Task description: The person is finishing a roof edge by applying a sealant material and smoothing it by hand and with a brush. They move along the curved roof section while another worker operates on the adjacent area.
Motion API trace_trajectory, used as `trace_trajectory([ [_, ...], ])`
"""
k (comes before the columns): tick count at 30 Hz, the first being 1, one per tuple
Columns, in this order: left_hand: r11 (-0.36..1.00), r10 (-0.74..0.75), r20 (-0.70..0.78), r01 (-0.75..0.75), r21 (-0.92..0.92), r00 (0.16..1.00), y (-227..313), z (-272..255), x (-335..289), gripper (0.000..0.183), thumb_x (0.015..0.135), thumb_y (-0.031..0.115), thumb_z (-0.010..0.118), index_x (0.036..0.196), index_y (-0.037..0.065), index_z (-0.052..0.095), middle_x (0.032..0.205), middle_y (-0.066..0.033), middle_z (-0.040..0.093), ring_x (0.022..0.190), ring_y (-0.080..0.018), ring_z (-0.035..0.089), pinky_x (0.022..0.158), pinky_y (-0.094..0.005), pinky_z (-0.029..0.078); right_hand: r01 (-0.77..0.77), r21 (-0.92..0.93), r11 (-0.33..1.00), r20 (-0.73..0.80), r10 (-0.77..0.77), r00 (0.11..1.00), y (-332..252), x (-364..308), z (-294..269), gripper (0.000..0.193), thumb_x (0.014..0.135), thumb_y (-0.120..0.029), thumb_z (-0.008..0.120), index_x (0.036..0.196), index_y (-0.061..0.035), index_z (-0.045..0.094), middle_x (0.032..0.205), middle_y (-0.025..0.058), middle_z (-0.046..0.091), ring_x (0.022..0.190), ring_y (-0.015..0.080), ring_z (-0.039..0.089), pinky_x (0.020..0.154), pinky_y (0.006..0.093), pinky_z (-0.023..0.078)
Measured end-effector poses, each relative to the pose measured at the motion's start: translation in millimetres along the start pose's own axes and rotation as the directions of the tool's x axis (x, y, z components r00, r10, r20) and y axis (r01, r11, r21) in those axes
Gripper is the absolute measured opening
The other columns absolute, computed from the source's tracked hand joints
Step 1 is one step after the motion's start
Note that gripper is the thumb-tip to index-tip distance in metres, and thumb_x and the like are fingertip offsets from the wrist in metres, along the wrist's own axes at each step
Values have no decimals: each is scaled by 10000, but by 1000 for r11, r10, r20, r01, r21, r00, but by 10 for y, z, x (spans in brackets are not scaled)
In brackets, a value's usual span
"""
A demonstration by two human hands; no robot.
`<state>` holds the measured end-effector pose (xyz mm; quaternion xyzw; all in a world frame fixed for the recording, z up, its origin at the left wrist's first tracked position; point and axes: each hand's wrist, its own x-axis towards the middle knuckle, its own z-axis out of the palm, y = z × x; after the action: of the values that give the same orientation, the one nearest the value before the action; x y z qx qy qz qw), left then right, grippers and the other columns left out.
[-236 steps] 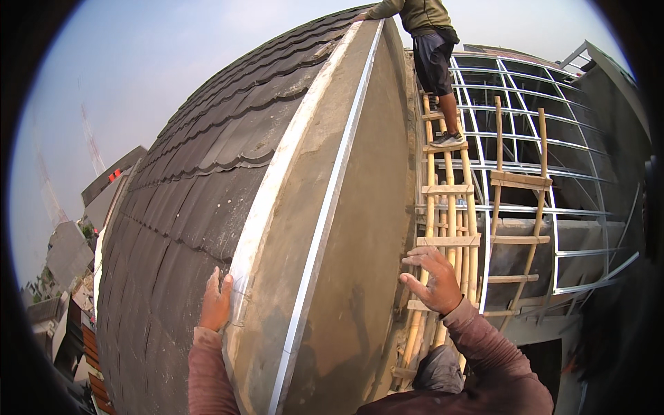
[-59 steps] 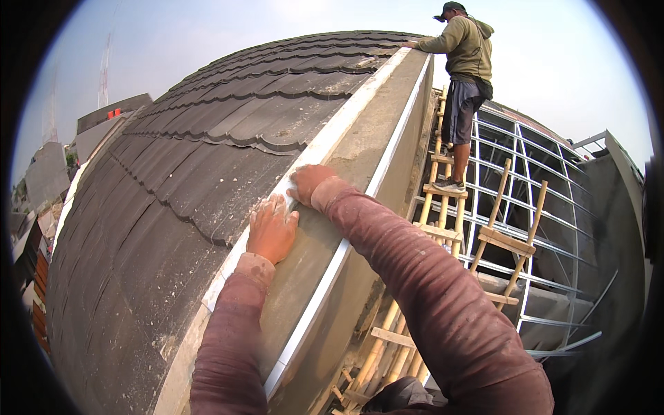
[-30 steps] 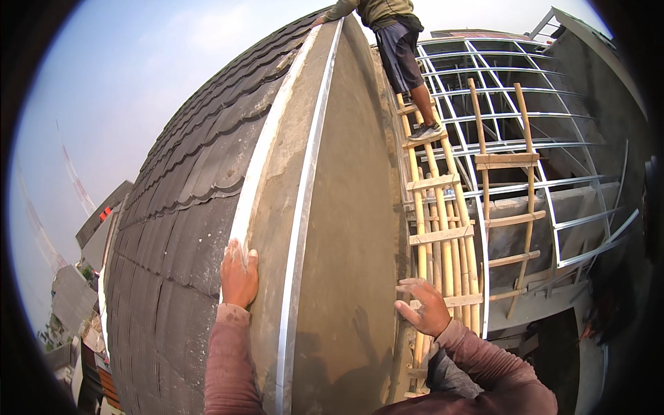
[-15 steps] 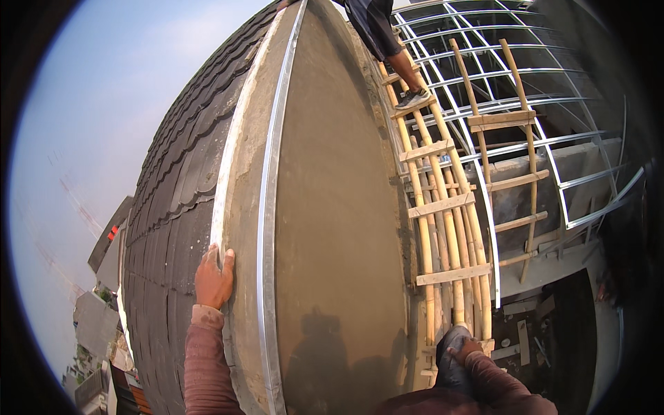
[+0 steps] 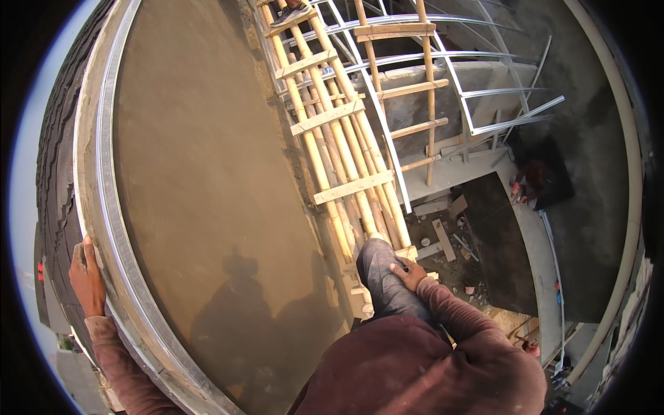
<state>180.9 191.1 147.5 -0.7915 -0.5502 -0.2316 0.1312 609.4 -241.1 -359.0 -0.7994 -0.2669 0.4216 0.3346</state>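
Clock directions run from the centre of the view. The plastered wall [image 5: 200, 159] fills the 9 o'clock side. At 1 to 2 o'clock stretches a metal frame [image 5: 505, 90]; at 12 o'clock a bamboo ladder [image 5: 326, 117] runs beside the wall. Roof tiles [image 5: 59, 173] curve along the far 9 o'clock rim, bordered by a pale edge [image 5: 81, 173] and, inward of it, a bright metal strip [image 5: 107, 138]. At 5 o'clock a bent trouser leg [image 5: 380, 280] overlaps the ladder's near end. The left hand [image 5: 87, 280], at 8 o'clock, lies on the pale edge, fingers extended, nothing gripped. The right hand [image 5: 409, 274], at 4 o'clock, rests on the trouser leg, fingers spread loosely, nothing held. Steady support is probably best had with the left palm pressed flat and weight centred over the ladder. Room seems tight at 9 o'clock, where wall and edge confine the reach; at 3 to 4 o'clock a drop lies open, so leaning there appears risky.
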Motion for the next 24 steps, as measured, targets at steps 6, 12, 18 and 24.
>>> trace_trajectory([
  [6,996,-14,-55,9,-89,998,-28,50,-21,609,1076,533,477,1165,-36,676,1008,-157,702,918,-255,627,889,-372,481,38,15,999,-247,-33,968,329,374,-110,568,1019,-512,575,957,27,744,814,172,735,727,248,679,727,394,522],
  [12,994,-48,-56,42,-102,997,-319,76,18,675,1079,519,478,1347,-84,616,1280,-193,680,1193,-262,622,1064,-352,431,-66,114,991,-130,80,988,243,971,-14,505,1013,-440,629,990,54,732,801,140,741,695,201,715,680,347,551],
  [18,941,-222,-79,192,-277,972,-235,162,25,627,1103,482,437,1386,-56,591,1257,-153,676,1124,-245,628,1045,-359,450,-160,-61,985,-119,152,981,176,2188,50,348,963,-349,706,996,-5,745,841,134,764,755,240,738,767,371,569],
  [24,931,-281,-18,268,-248,960,-52,419,242,650,1097,500,430,1381,-62,592,1253,-158,679,1126,-250,632,1050,-366,450,-194,-227,954,-97,176,980,88,3404,175,278,938,-286,727,1033,-26,743,1011,185,762,992,355,729,908,422,553],
])
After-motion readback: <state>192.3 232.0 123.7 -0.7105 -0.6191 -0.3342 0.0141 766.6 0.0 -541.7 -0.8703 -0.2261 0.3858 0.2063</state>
